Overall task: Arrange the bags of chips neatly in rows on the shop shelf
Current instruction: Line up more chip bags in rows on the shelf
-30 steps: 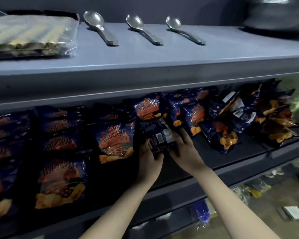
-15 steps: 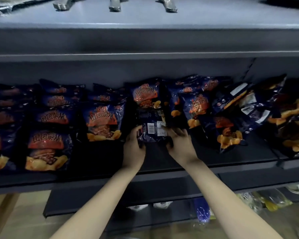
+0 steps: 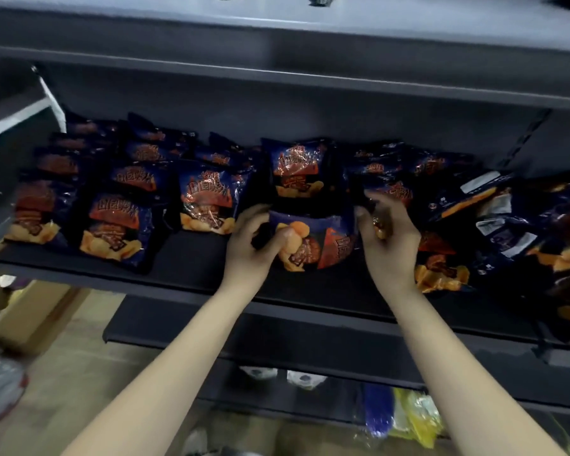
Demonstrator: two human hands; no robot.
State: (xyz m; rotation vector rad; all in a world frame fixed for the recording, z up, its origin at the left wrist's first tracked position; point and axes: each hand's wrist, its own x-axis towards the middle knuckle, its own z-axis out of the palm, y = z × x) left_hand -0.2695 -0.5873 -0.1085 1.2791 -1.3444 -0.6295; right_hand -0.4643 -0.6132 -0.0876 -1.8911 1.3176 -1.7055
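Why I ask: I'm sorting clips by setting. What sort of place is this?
Probably a small shop: tiered dark shelving, one shelf stocked with rows of identical chip bags, and packaged goods on the tier below. A cardboard box on the floor suggests restocking.

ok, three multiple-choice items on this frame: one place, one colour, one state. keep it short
1. Where is the bag that the left hand grips?
A. on the top shelf
B. at the front of the chip shelf, before the middle row
C. on the floor

2. Main colour of the other bags?
A. green
B. white
C. dark blue

3. How does the gripped bag lie?
A. sideways, front face showing
B. back up, barcode showing
C. torn open

Key:
1 B: it sits low at the shelf's front, with a row standing behind it.
2 C: the packs are dark blue with orange print.
3 A: its lettering runs sideways and the chip picture faces the camera.
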